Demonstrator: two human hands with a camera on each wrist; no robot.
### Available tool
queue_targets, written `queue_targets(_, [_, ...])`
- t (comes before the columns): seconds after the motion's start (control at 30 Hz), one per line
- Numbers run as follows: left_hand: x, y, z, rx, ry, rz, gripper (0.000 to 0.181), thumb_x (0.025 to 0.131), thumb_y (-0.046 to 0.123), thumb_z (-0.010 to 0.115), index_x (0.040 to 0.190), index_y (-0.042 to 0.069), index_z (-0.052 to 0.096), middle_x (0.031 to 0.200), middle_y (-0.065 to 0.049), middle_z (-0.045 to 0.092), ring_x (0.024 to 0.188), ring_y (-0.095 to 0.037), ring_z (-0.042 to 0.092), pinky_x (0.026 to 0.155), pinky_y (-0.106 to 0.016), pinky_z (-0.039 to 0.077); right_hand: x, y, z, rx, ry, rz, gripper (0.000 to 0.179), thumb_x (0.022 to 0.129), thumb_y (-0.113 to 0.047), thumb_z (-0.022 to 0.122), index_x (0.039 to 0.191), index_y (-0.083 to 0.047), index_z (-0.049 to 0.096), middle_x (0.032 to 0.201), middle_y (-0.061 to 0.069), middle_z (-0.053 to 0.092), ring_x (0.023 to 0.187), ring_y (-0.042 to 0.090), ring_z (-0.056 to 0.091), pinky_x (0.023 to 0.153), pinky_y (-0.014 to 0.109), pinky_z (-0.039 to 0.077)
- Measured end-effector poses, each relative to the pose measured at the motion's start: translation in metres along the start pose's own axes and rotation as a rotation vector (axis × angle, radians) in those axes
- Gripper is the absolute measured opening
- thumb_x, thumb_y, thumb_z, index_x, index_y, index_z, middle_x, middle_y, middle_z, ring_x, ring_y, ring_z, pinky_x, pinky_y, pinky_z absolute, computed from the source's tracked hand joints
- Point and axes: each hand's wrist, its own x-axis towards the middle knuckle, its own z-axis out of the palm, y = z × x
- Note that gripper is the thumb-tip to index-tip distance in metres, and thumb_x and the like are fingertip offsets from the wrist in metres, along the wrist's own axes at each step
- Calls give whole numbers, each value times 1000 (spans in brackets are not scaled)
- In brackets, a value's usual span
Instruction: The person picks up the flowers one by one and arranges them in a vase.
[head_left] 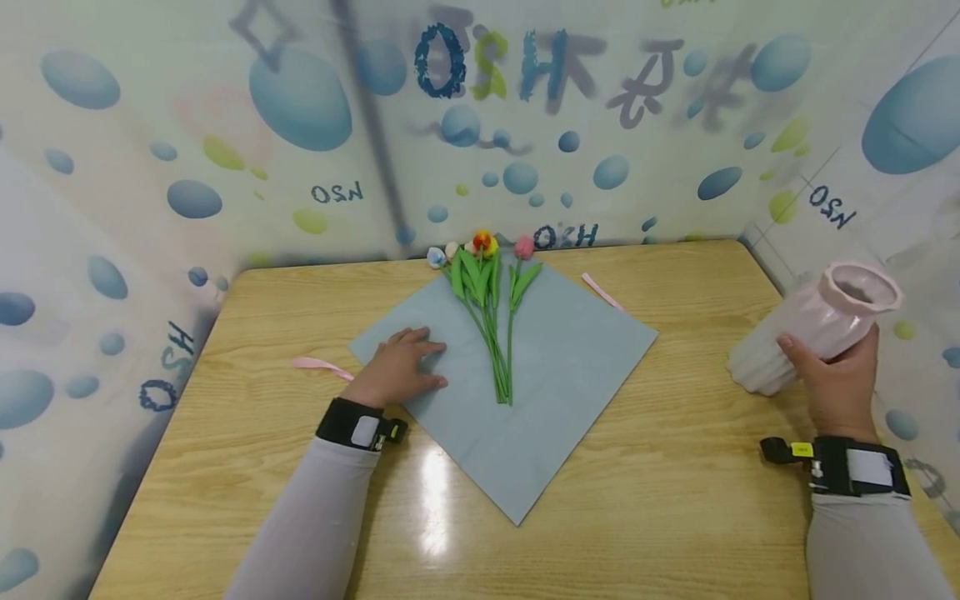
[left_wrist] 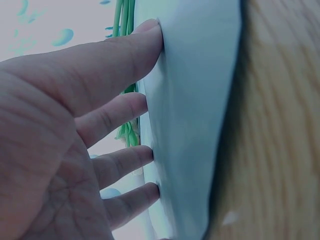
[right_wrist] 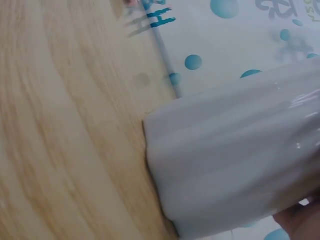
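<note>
My left hand [head_left: 397, 367] lies at the left side of a grey-blue sheet of wrapping paper [head_left: 570, 367], its fingers spread. In the left wrist view its fingertips [left_wrist: 142, 156] touch the paper. On the sheet lies a bunch of artificial tulips [head_left: 487, 308], stems toward me, with blue, white, red-yellow and pink heads. One pink tulip [head_left: 524, 247] lies slightly apart to the right. At the far right my right hand [head_left: 843, 387] grips a pale pink ribbed vase [head_left: 813, 321] around its side. The vase appears tilted in the head view; its base meets the tabletop in the right wrist view.
A pink ribbon end [head_left: 322, 364] sticks out from under the paper at the left, and another ribbon end [head_left: 602, 292] shows at the upper right. The wooden table [head_left: 675, 517] is bordered by a patterned curtain [head_left: 480, 167] behind and on both sides.
</note>
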Motion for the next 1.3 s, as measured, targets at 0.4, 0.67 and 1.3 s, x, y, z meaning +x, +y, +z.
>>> queue_targets(0.4, [1,0,1,-2,-1,-4,61,94,38,77,147,14,59,164,-21,39,153,-51,29,114,-80,24,1,-6,-23,-56,-274,-100,76,99,3,63,160,-27,28,153,-7,44,141,12,40,110,6,35])
queue_targets(0.67, [0,0,0,-1,1,-2,62,94,38,77,148,14,59,164,-22,39,153,-51,29,114,-80,24,3,-7,-31,-140,-310,-106,75,100,1,62,162,-28,29,155,-7,43,141,8,42,108,4,36])
queue_targets(1.3, [-3,-5,3,28,12,6,62,95,40,74,149,14,58,164,-22,39,153,-51,28,115,-79,25,-2,-2,-17,105,-316,-94,71,98,10,61,158,-19,38,147,-7,51,137,11,46,109,8,39])
